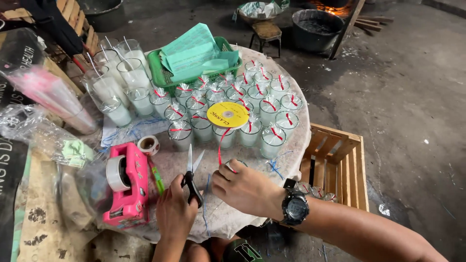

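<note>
— Where is the red ribbon (221,145) compared with the two hands?

— It comes down from the yellow ribbon spool (227,115), which lies flat on top of the wrapped glass candles (250,109). The ribbon runs almost straight toward the person, so its long axis goes from the spool down to the right hand (245,189). Its lower end reaches this hand near the thumb and first finger.

— So the right hand is the nearer one?

— Yes, it touches the ribbon. The fingers are bent closed around the end of it, and under them a small candle glass (236,164) is partly hidden. I cannot tell how firmly the glass itself is held.

— And the left hand?

— The left hand (174,211) is just beside it, on its left. It grips the scissors (192,172) by the black handles. The blades point away from the person and stand open in a narrow V. The ribbon passes just to the right of the blade tips, near but apart.

— What lies on the other side?

— A pink tape dispenser (127,187) is left of the scissors, on the round table (296,145).
</note>
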